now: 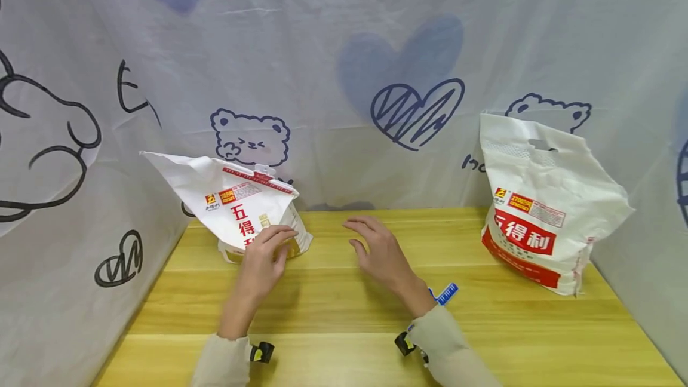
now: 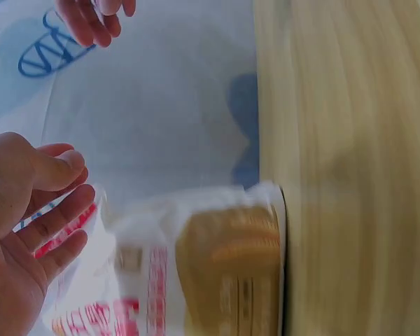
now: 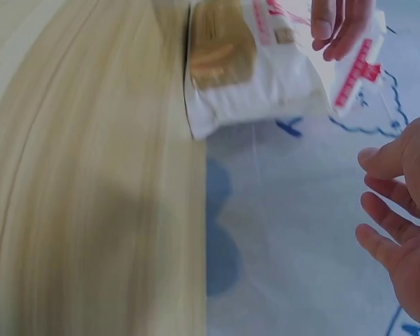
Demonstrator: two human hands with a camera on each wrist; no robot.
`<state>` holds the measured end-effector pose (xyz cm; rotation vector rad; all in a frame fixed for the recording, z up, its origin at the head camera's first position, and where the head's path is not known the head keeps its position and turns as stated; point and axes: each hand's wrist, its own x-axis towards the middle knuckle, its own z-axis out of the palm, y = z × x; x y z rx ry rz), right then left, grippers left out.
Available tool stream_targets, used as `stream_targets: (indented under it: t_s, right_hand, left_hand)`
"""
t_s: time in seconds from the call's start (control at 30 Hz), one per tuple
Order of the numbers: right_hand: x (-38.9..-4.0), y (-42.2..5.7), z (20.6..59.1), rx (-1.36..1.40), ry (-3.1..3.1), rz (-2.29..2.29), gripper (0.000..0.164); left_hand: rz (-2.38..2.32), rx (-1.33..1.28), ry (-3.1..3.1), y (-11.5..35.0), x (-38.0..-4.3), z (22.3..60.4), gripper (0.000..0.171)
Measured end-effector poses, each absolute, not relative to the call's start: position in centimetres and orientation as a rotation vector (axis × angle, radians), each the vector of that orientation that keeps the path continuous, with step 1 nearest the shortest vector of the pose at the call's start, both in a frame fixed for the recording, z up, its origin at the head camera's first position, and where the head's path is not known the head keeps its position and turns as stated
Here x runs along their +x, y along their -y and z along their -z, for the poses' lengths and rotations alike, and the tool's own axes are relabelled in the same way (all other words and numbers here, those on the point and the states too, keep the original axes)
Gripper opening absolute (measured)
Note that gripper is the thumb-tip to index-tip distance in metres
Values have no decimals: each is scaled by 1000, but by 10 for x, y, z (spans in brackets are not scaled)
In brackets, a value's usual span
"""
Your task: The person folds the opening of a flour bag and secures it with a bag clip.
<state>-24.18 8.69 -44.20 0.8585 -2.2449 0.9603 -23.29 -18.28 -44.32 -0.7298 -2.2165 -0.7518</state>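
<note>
My left hand (image 1: 263, 258) hovers in front of a white flour bag (image 1: 201, 181) on the left of the table, its fingers loosely bent and holding nothing. Across that bag's folded top runs a red sealing clip (image 1: 258, 178) with a keyboard pattern. In the left wrist view the palm and fingers (image 2: 59, 220) show beside the bag; contact cannot be made out. My right hand (image 1: 378, 252) is in the air right of the bag, fingers relaxed and apart from the thumb, nothing in it. A blue keyboard-patterned clip (image 1: 448, 294) lies by the right wrist, partly hidden by it.
A second white flour bag (image 1: 543, 208), unclipped with a handle cut-out on top, stands at the table's right. Patterned cloth (image 1: 322, 94) hangs behind and along both sides of the wooden table (image 1: 333, 315). Each wrist carries a small black camera (image 1: 262, 352).
</note>
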Motion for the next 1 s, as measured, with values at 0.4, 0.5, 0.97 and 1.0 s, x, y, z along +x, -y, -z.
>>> stream_targets:
  t_s: [0.4,0.5,0.97,1.0]
  right_hand:
    - [-217,-164,445,680,2269,-860,38]
    - [-212,-178,447,649,2282,-846,38]
    - [-198,-242,440,444,2317,-726,42]
    - [-197,-246,439,437,2313,-715,42]
  left_hand:
    - [822,-903,2177,113,-248,435,30]
    - [816,-944,2174,96,-251,436,31]
    - [738,-1166,2146,33,-260,434,36]
    - [723,-1177,2148,30,-260,434,36]
